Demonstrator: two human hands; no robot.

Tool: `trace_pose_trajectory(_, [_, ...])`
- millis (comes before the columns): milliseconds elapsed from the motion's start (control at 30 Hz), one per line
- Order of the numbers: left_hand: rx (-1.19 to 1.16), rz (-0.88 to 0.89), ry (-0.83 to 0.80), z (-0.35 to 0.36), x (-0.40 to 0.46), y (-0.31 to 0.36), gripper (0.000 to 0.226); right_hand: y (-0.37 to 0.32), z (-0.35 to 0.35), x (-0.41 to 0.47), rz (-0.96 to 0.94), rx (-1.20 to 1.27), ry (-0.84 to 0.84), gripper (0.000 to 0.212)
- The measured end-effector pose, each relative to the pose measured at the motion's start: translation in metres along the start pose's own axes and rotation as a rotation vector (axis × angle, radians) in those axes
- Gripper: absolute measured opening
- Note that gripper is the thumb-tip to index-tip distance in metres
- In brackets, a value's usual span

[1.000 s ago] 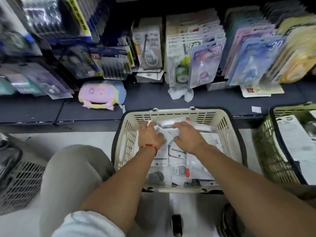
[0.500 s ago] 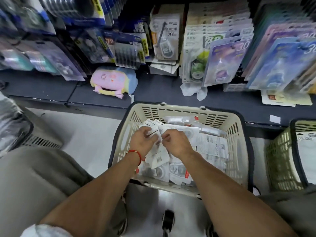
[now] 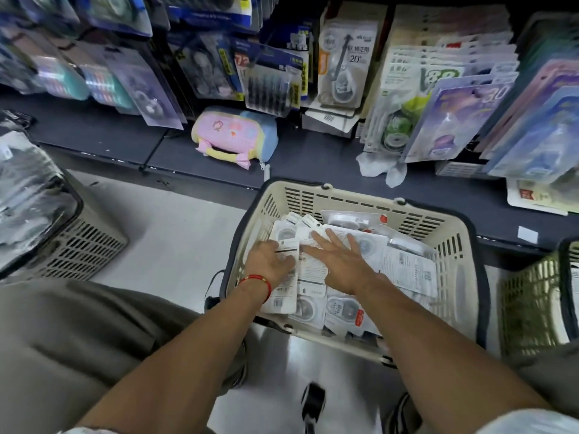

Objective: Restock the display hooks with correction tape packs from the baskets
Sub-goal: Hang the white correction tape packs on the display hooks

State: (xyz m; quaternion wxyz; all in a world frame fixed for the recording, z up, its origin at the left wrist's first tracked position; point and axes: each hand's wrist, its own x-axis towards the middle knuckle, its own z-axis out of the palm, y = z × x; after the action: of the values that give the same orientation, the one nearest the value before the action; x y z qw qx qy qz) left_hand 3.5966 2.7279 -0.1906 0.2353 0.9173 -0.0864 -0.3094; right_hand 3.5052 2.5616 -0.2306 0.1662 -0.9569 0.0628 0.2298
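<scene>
**A:** Start at the left. What's there?

**B:** A grey slatted plastic basket [image 3: 84,245] on the pale floor, holding shiny clear-wrapped goods. Right of it, on the dark shelf ledge [image 3: 109,133], lies a soft pink and blue pouch with yellow trim [image 3: 235,134], under rows of hanging blister packs.

**A:** And the stock itself?

**B:** In the cream slatted plastic basket with a dark rim [image 3: 360,202], middle of the view. It is heaped with flat white carded correction tape packs [image 3: 407,270], overlapping at all angles.

**A:** The hands?

**B:** Both are inside that basket, on top of the heap. The left hand [image 3: 269,261], with a red cord bracelet [image 3: 257,281] at the wrist, has its fingers curled over the edge of a small sheaf of packs at the heap's left side; it grips them, thumb hidden beneath.

**A:** And the right hand?

**B:** The right hand [image 3: 341,261] lies just beside it, fingers straight and spread, palm down, pressing flat on the packs. It holds nothing. The gripped sheaf lies partly under both hands.

**A:** Further right?

**B:** Hanging packs of green and white correction tape [image 3: 398,120] and purple cards [image 3: 454,117] above the ledge, then a green slatted basket [image 3: 529,302] at the edge.
</scene>
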Motion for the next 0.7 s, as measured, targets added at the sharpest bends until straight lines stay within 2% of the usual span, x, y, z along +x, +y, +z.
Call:
trace_pose_trajectory(67, [0.183,-0.024,-0.133,0.005,0.000,0.005,0.085,0.004,0.005,-0.001,-0.024,-0.028,0.033,0.081])
trace_pose_trajectory(100, [0.288,0.000,-0.148,0.010,0.000,0.007,0.091,0.007,0.007,-0.003,-0.033,-0.037,0.047,0.074])
trace_pose_trajectory(167, [0.299,0.094,-0.092,0.018,0.002,0.011,0.084,0.015,0.007,-0.007,-0.014,-0.035,0.098,0.061])
trace_pose_trajectory(267, [0.093,0.170,-0.009,0.013,0.009,0.024,0.068,0.025,-0.002,-0.017,0.041,0.020,0.235,0.047])
trace_pose_trajectory(367, [-0.083,0.169,0.053,-0.004,0.019,0.038,0.057,0.038,-0.030,-0.025,0.152,0.284,0.400,0.033])
trace_pose_trajectory(533, [-0.270,0.205,0.088,-0.038,0.041,0.063,0.047,0.054,-0.080,-0.043,0.450,0.644,0.635,0.040])
trace_pose_trajectory(600, [-0.389,0.230,0.030,-0.043,0.040,0.070,0.039,0.054,-0.091,-0.051,0.458,0.889,0.736,0.042])
trace_pose_trajectory(700, [-0.678,0.177,-0.052,-0.041,0.034,0.070,0.032,0.040,-0.100,-0.054,0.418,1.162,0.673,0.041])
